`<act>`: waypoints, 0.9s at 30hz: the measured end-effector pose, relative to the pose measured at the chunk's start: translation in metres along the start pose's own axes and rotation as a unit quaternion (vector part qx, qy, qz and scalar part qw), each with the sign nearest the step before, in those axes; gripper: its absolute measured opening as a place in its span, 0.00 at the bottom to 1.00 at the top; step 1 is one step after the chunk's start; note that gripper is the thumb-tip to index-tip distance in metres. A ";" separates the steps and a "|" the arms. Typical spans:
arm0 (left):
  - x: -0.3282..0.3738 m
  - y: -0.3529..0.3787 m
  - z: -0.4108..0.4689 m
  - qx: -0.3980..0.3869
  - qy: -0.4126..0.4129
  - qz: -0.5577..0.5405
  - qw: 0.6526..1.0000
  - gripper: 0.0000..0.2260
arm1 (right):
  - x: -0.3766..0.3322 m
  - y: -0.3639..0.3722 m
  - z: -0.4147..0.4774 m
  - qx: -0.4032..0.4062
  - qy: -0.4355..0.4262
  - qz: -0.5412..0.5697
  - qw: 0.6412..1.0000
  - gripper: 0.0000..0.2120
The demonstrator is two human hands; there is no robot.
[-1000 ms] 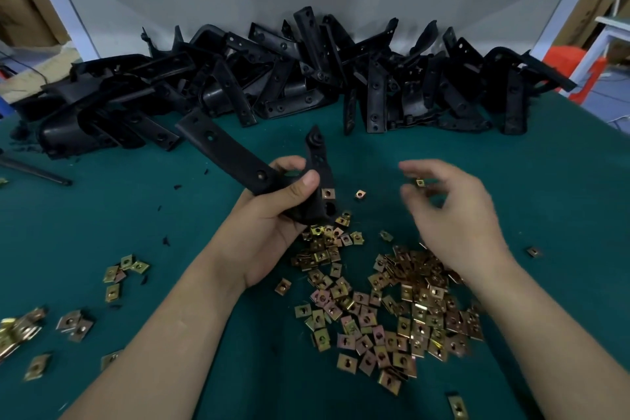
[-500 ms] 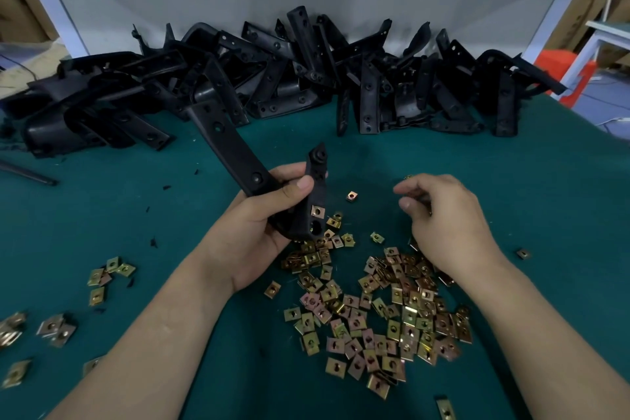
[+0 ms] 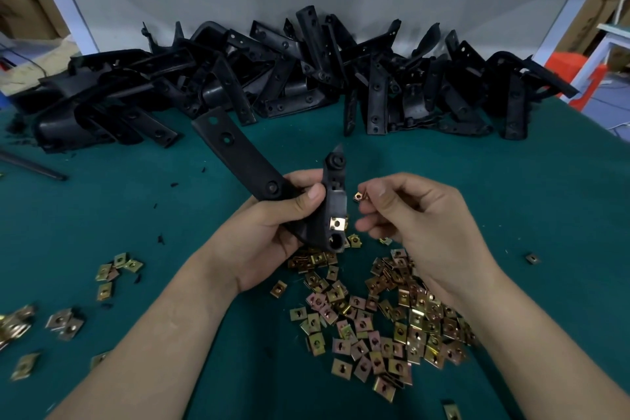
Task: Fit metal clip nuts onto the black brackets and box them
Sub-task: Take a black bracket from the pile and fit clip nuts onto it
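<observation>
My left hand (image 3: 269,235) grips a black bracket (image 3: 245,160) above the green table, its long arm pointing up and left. One brass clip nut (image 3: 338,223) sits fitted on the bracket's lower edge, near a round hole. My right hand (image 3: 422,225) pinches a single clip nut (image 3: 358,196) between thumb and forefinger, a short gap to the right of the bracket's upright edge. A heap of loose clip nuts (image 3: 385,324) lies on the table under both hands.
A long pile of black brackets (image 3: 306,78) runs along the back of the green table (image 3: 511,201). Smaller scatters of clip nuts (image 3: 116,269) lie at the left. An orange object (image 3: 576,78) stands beyond the right edge. No box is in view.
My right hand rose from the nut heap with one nut and moved left toward the bracket. My left hand tilted the bracket, turning its fitted nut toward me.
</observation>
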State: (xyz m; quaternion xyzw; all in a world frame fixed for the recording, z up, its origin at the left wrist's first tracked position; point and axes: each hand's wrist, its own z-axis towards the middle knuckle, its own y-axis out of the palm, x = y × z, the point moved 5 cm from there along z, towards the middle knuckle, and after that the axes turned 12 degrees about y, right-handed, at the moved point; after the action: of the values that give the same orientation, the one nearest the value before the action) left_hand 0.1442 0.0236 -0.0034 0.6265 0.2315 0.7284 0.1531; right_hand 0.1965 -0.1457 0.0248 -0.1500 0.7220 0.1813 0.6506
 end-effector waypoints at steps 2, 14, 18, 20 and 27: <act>0.000 0.001 -0.001 -0.011 -0.003 0.007 1.000 0.17 | 0.001 0.002 -0.001 -0.014 0.020 0.028 0.999 0.08; -0.001 0.001 -0.001 -0.028 -0.015 0.019 0.999 0.17 | 0.001 0.008 -0.005 -0.043 0.057 0.028 0.997 0.08; 0.000 0.003 -0.002 -0.045 -0.008 0.026 0.999 0.14 | 0.002 0.012 -0.006 -0.067 0.064 0.064 0.994 0.07; 0.000 0.003 -0.002 -0.045 -0.006 0.021 0.999 0.13 | 0.002 0.012 -0.006 -0.068 0.063 0.076 0.993 0.07; 0.000 0.003 -0.002 -0.053 -0.003 0.018 0.998 0.15 | 0.003 0.010 -0.005 -0.062 0.064 0.089 0.992 0.07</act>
State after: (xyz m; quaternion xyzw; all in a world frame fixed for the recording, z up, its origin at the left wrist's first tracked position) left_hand 0.1424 0.0211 -0.0018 0.6238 0.1808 0.7403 0.1732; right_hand 0.1869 -0.1390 0.0231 -0.1367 0.7596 0.2731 0.5742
